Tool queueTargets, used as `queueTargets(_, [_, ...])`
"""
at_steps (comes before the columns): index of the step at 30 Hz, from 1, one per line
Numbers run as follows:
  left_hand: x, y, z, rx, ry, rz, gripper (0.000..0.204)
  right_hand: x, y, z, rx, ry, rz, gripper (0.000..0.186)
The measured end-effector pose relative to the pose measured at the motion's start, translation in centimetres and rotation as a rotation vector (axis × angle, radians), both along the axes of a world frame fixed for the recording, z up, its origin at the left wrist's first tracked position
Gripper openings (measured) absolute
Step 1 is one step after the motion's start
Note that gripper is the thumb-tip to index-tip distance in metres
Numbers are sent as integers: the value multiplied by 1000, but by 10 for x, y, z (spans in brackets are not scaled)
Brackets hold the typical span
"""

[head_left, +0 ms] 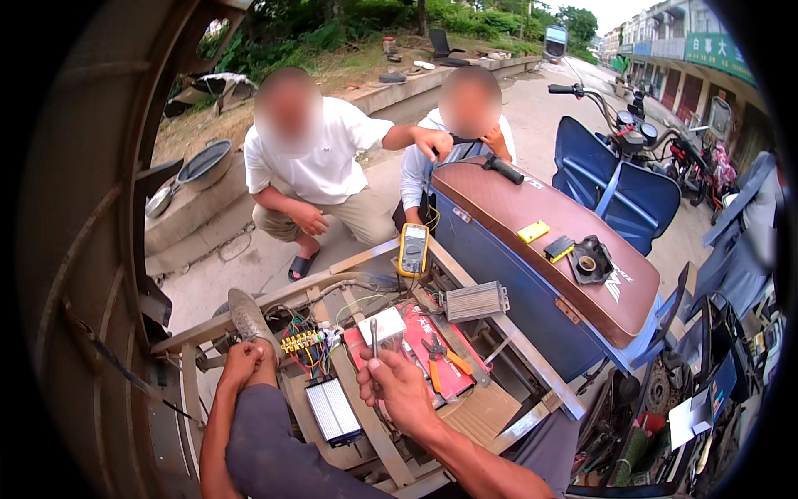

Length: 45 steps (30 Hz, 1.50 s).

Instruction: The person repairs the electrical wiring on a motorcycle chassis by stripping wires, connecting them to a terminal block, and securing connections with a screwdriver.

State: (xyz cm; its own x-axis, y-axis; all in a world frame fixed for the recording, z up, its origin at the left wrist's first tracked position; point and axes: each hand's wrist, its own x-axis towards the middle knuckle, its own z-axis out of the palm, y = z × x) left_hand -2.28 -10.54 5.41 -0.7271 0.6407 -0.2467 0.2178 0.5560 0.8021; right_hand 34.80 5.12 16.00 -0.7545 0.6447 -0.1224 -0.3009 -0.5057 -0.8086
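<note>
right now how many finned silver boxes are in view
2: the near finned box beside the left leg, the far finned box near the yellow multimeter; others may be hidden.

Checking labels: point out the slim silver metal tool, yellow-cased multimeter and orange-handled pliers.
Slim silver metal tool (374, 335): head view, shaft.
Yellow-cased multimeter (413, 250): head view, front face.
Orange-handled pliers (436, 352): head view, pivot.

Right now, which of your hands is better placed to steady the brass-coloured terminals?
Probably the left hand: it is nearer the brass-coloured terminals, though I can't tell whether it holds anything. The right hand is farther off and grips a metal tool.
</note>
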Motion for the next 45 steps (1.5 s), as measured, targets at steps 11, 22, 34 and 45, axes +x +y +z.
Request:
queueTargets(11, [40,-82,15,-106,449,192,49,-9,34,94,212,32,93,28])
queueTargets(22, [68,-124,24,-71,108,371,37,72,-34,75,412,22,44,27])
queueTargets(34, [105,-173,67,-78,107,341,35,167,-127,-71,389,-421,122,29])
queueTargets(45, [120,-218,91,-95,101,352,33,192,-128,-91,699,-679,-33,27])
